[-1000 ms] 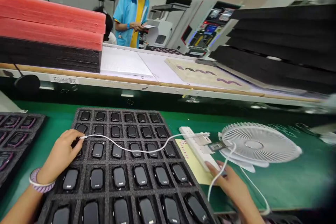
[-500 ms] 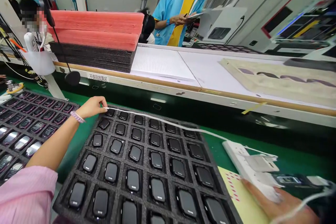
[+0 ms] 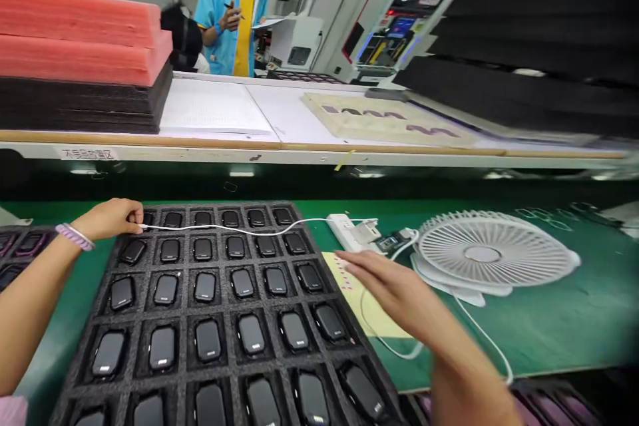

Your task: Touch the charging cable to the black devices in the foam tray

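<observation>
My left hand (image 3: 117, 218) is closed in a pinch on the tip of a white charging cable (image 3: 219, 227), at the far left corner of a black foam tray (image 3: 229, 309). Dark, rounded watch-like units (image 3: 250, 333) lie in the tray's compartments. The cable runs slackly over the tray's far rows to a white power strip (image 3: 342, 229). Fingers stretched out and together, my right hand (image 3: 384, 286) hovers over a yellow sheet with red marks (image 3: 372, 319), just on the near side of the strip. Nothing shows in it.
A white fan (image 3: 482, 253) lies at the right on the green table. Behind is a shelf (image 3: 299, 156) bearing red and black foam (image 3: 80, 46), papers (image 3: 214, 106) and a black stack (image 3: 529, 73). Another tray (image 3: 22, 246) sits far left. A person in blue (image 3: 219, 13) stands beyond.
The view has swung right, bringing the fan and black stack in. My right hand has come off the power strip's near end, fingers now straight. The left keeps its pinch on the cable.
</observation>
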The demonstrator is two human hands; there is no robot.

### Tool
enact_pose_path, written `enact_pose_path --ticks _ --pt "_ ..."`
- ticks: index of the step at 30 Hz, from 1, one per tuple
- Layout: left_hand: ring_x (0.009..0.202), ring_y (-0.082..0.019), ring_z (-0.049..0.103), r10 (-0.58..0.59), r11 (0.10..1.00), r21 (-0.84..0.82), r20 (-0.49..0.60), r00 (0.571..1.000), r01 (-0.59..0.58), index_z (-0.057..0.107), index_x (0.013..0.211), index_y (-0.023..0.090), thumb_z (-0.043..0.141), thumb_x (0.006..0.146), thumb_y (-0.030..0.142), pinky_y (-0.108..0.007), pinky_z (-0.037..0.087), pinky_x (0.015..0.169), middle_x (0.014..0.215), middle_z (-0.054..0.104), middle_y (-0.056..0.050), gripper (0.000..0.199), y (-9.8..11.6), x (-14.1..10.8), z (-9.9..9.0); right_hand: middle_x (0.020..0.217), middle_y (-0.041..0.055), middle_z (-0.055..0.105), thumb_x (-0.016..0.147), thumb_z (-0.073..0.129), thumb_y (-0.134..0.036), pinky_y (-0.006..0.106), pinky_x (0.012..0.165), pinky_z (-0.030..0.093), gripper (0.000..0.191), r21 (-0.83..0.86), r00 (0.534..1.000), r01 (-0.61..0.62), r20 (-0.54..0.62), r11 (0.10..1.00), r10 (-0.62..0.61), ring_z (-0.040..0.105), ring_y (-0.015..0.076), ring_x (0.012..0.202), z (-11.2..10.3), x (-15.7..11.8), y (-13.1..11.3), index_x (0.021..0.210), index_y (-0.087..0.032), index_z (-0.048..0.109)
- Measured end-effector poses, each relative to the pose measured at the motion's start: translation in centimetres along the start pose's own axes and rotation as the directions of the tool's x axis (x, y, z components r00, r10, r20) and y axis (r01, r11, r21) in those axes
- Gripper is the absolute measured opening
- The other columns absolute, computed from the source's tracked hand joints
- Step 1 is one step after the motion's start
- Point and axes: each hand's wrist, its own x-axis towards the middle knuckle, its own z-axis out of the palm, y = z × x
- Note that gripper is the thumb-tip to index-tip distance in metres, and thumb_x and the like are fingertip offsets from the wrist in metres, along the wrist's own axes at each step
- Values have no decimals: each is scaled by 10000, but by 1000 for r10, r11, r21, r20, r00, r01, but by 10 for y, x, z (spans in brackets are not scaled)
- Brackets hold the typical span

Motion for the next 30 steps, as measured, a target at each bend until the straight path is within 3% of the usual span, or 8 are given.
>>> enact_pose_path --ticks 2,6,8,11,15,19,25,30 --pt "877 -297 651 46 960 279 -130 990 -9 675 851 226 684 697 344 -321 431 688 921 724 -75 195 13 -4 3 988 111 723 939 456 -403 401 798 566 368 -12 992 13 127 1000 -12 683 285 896 24 31 -4 1069 -223 749" --pt "994 -340 642 203 850 520 -171 964 -87 682 975 178 604 767 198 -388 450 815 989 711 -140 224 35 -15 11 946 148 722 885 488 -326 486 869 553 316 -34 998 -24 59 999 26 679 321 909 52 85 20 927 -178 764" --pt "971 -326 660 182 910 404 -174 968 -99 681 1030 177 561 804 247 -392 466 840 990 716 -141 265 31 -14 11 1081 148 706 921 475 -361 499 965 520 355 13 999 15 49 1000 -16 653 320 1055 56 105 28 1021 -177 761" --pt "952 -298 679 62 998 -5 -194 979 -64 656 1151 175 504 840 469 -372 495 856 1021 729 -120 454 7 -6 6 1308 97 622 969 460 -473 436 1070 469 415 111 991 101 77 989 -110 557 266 1258 59 125 26 1132 -224 749" --pt "1040 -277 667 -4 895 -444 -111 994 -46 692 1143 174 531 768 712 -336 510 921 1098 736 -87 675 -18 4 4 1361 94 563 968 471 -606 431 1106 431 480 208 932 197 262 958 -249 529 264 1286 58 134 12 1131 -265 768" --pt "1065 -276 649 -19 855 -516 -131 991 -52 738 1076 181 564 760 712 -349 497 962 1121 737 -77 642 -17 6 9 1330 110 589 945 519 -568 495 1111 407 453 124 909 261 303 957 -287 540 301 1263 57 139 11 1223 -270 719" --pt "921 -254 643 -2 862 -503 -124 992 -62 737 968 132 481 821 687 -326 487 844 976 737 -94 629 -9 9 17 1139 133 694 873 542 -620 504 939 535 501 75 858 383 341 921 -385 651 328 1067 66 156 7 1091 -204 717" --pt "817 -238 613 -12 858 -511 -117 993 -50 735 928 126 417 859 740 -296 453 725 856 707 -73 695 -11 7 28 998 111 727 826 516 -783 392 707 594 665 202 920 74 365 977 -145 694 303 886 58 160 1 1089 -203 707"
